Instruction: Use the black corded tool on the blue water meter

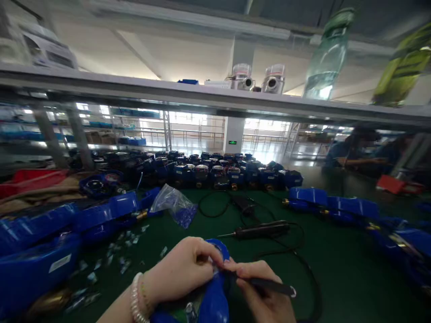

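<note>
Two hands are working on a blue housing [215, 287] low at the near edge of the green bench [336, 251].

Left hand [182, 273] is curling over its top, fingers pinching at the rim; right hand [262, 291] is gripping a slim dark tool [272, 285], tip touching the same spot. Just beyond, an electric screwdriver [259, 230] is lying on the mat.

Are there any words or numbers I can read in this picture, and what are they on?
None can be read.
Green lit sign on the far pillar: too small.
White label on the blue housing at left: blurred.
Papers on the top shelf: blurred.
Blue part held by the left hand, and the dark tool in the right hand: no text shows.
</note>
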